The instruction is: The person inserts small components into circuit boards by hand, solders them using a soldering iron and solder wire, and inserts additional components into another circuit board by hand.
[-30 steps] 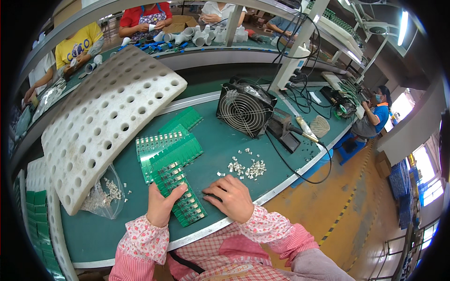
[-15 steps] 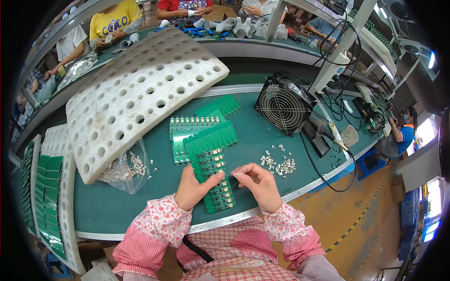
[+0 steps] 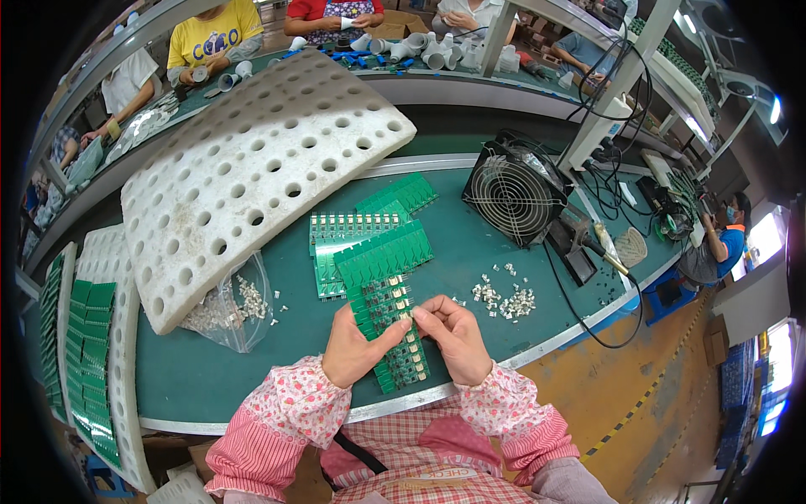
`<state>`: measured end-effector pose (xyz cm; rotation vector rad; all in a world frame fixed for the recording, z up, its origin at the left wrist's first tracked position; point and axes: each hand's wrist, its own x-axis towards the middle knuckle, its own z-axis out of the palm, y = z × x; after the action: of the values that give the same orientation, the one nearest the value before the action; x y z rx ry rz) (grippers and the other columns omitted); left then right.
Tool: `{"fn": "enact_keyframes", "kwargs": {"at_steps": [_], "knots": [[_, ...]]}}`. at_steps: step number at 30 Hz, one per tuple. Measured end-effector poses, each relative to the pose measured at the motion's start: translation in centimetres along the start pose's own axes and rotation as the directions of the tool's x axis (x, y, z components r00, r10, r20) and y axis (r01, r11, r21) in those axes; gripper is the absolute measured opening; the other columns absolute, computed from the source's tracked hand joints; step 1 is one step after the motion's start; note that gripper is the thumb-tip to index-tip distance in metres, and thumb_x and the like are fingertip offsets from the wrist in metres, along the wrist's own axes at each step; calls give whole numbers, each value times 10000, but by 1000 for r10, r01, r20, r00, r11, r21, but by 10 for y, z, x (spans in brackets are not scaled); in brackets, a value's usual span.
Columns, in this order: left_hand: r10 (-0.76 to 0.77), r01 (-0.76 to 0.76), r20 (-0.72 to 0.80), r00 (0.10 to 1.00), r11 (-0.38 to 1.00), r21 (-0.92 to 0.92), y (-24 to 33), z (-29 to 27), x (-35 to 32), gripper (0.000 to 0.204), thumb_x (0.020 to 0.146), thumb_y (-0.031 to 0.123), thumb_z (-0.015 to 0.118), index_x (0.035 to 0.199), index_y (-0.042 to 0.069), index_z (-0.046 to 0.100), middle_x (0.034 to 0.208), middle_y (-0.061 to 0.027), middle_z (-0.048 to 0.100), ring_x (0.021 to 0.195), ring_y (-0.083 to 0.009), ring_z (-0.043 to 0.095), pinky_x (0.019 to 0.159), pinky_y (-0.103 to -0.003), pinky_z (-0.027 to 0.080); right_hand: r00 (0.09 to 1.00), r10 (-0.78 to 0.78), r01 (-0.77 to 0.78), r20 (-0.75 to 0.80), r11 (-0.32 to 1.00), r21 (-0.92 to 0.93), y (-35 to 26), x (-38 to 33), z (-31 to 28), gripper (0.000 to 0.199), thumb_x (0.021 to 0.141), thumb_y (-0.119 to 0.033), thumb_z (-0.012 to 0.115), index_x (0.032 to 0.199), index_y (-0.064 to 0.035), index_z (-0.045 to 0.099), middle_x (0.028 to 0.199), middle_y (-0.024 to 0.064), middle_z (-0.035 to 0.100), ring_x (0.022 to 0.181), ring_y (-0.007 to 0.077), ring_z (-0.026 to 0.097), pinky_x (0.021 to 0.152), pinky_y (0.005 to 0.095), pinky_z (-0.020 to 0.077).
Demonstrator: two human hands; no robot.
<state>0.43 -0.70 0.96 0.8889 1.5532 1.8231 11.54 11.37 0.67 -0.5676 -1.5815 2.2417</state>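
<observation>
A green circuit board panel (image 3: 375,296), with a row of small white connectors along it, is held at a tilt near the table's front edge. My left hand (image 3: 353,346) grips its left side, thumb lying across the face. At the panel's right edge, my right hand (image 3: 457,340) is closed in a pinch, its fingertips touching the connector row beside my left thumb. Whatever the pinch holds is hidden. Just beyond lie more green panels (image 3: 390,252), partly overlapping, one of them (image 3: 353,220) carrying a connector row.
Loose white connectors (image 3: 508,301) lie in a pile to the right; a clear bag (image 3: 243,323) of them sits left. A large perforated foam board (image 3: 252,181) leans at the left. A black fan (image 3: 514,197) and a soldering iron (image 3: 609,252) with cable stand right. Co-workers sit across.
My right hand has moved left, bringing its pinched fingertips from just off the panel onto its edge. The whole scene shifts slightly as the view moves.
</observation>
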Motion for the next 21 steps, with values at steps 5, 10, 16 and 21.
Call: {"fn": "enact_keyframes", "kwargs": {"at_steps": [5, 10, 16, 21], "knots": [[11, -11, 10, 1000, 1000, 22, 2, 1, -1, 227, 799, 39, 677, 1005, 4, 587, 905, -30, 641, 807, -84, 594, 704, -248, 502, 1000, -19, 20, 15, 999, -37, 0, -1, -2, 152, 896, -175, 611, 905, -34, 555, 814, 2, 585, 759, 52, 520, 710, 200, 417], [14, -15, 38, 999, 1000, 12, 3, 2, -3, 220, 792, 34, 676, 994, 2, 593, 899, -25, 634, 801, -78, 583, 698, -243, 496, 995, -93, 94, 29, 994, -57, 8, -4, -3, 158, 912, -145, 590, 943, -12, 511, 875, 28, 581, 803, 67, 538, 755, 209, 443], [20, -30, 136, 991, 997, 71, 2, 1, -2, 284, 786, 34, 682, 1045, 3, 569, 942, -28, 621, 837, -83, 573, 734, -254, 491, 992, -124, 122, -31, 991, -46, 17, -7, -3, 163, 921, -147, 576, 953, -5, 501, 877, 36, 578, 813, 69, 539, 763, 211, 448], [19, -15, 128, 992, 999, -29, 3, 8, -1, 382, 790, 47, 702, 1126, -7, 529, 998, -49, 620, 874, -100, 591, 764, -262, 503, 984, -140, 137, -112, 990, -38, 6, -4, -8, 160, 921, -133, 566, 990, -3, 504, 894, 55, 599, 815, 92, 553, 762, 226, 454]]}}
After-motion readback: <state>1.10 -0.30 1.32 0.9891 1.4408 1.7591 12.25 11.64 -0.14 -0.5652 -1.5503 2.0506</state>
